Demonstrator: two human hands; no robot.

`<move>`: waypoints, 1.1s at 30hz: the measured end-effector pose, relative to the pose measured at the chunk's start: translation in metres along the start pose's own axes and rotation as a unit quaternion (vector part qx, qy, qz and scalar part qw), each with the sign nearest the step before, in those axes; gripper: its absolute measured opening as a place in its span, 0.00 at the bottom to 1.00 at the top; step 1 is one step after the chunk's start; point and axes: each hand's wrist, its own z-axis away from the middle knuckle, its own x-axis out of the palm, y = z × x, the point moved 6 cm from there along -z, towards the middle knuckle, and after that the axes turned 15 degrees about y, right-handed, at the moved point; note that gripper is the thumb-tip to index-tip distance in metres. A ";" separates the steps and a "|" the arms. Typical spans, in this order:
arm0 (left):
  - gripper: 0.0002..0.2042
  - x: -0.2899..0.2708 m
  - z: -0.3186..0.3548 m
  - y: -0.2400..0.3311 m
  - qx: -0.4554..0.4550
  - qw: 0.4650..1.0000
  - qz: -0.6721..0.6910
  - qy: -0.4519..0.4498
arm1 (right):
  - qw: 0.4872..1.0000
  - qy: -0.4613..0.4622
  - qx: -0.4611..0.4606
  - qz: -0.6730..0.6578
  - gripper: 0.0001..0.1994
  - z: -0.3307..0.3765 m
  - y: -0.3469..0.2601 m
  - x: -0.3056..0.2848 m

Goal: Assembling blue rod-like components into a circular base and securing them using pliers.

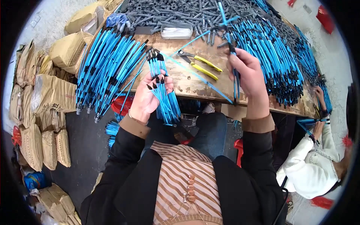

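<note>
Counter (183, 83): bare wood around one pair of yellow-handled cutters (206, 63); front edge just nearer than cutters. Left of cutters, left hand (147, 94) clamped on blue-strip bundle (167, 103), long axis near-to-far, count unclear. Right of cutters, right hand (247, 70) pinching slender blue-and-black piece (236, 84), likewise near-to-far; at least one.

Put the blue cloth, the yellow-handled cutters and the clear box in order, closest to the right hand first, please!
From the right hand, in the head view:
1. Yellow-handled cutters: just left of it.
2. Clear box: farther left and higher in the picture.
3. Blue cloth: left beyond the box.
</note>
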 end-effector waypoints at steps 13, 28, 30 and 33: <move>0.10 0.005 0.011 -0.005 -0.016 0.996 0.003 -0.091 | 0.937 -0.312 -0.068 0.142 0.10 0.088 -0.015 0.036; 0.10 0.035 0.036 -0.024 0.023 0.988 -0.111 -0.108 | 0.917 -0.083 -0.249 0.299 0.10 0.100 0.096 0.068; 0.10 0.032 0.045 -0.025 0.014 0.991 -0.090 -0.098 | 0.918 -0.085 -0.249 0.298 0.10 0.101 0.089 0.063; 0.10 0.027 0.055 -0.022 -0.001 0.997 -0.029 -0.070 | 0.917 -0.096 -0.259 0.289 0.10 0.093 0.065 0.056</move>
